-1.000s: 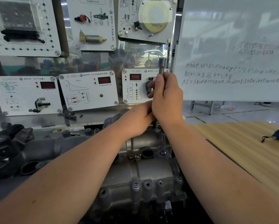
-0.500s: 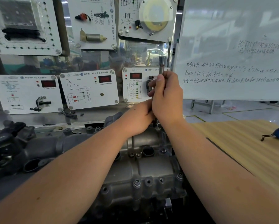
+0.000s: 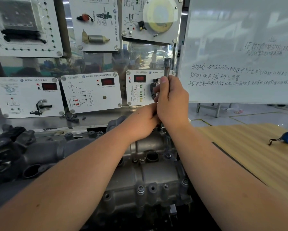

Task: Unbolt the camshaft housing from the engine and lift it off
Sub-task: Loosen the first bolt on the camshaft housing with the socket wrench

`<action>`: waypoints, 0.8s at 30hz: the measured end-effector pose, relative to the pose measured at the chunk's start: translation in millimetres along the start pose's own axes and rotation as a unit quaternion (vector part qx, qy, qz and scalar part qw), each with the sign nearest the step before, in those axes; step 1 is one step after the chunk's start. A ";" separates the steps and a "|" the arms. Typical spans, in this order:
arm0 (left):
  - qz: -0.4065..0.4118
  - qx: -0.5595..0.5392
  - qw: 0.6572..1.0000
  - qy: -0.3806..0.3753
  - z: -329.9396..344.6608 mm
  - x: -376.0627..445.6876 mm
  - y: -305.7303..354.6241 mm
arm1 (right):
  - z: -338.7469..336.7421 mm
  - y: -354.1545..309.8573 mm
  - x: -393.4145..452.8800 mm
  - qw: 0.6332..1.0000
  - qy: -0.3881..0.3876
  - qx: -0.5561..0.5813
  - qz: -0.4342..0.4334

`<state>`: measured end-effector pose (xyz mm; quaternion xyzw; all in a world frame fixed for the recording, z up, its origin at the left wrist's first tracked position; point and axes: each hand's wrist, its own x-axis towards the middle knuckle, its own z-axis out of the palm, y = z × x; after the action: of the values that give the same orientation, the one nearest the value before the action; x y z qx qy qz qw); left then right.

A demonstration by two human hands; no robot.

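Camshaft housing [image 3: 150, 174], a grey cast-metal cover, sits on top of the engine [image 3: 31, 157] directly in front of the person, several bolts [image 3: 140, 189] showing along its near edge. Right hand [image 3: 171, 100] is wrapped around an upright socket wrench [image 3: 167, 67] at the far end; left hand [image 3: 143, 122] is curled at the tool's foot, its fingers hidden, so what it grips cannot be told. The housing looks heavy, rigid and possibly oily; it is best lifted two-handed by its long edges, kept level. A wooden worktop [image 3: 256, 155] lies to the right
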<state>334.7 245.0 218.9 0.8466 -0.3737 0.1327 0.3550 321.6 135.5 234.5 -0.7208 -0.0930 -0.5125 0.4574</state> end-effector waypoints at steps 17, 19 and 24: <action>0.003 -0.016 1.000 0.004 -0.5 -0.4 0.6 | -0.2 -0.6 0.2 1.000 0.002 0.009 0.018; 0.004 -0.012 1.000 0.004 -0.5 -0.1 1.6 | -1.1 -0.1 0.3 0.999 0.000 0.028 0.027; 0.000 -0.005 1.000 0.004 0.7 1.7 0.9 | -1.7 1.0 0.7 0.999 -0.001 0.036 0.035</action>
<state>335.1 243.2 219.7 0.8443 -0.3728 0.1346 0.3607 321.4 133.4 234.6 -0.7075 -0.0865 -0.4915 0.5004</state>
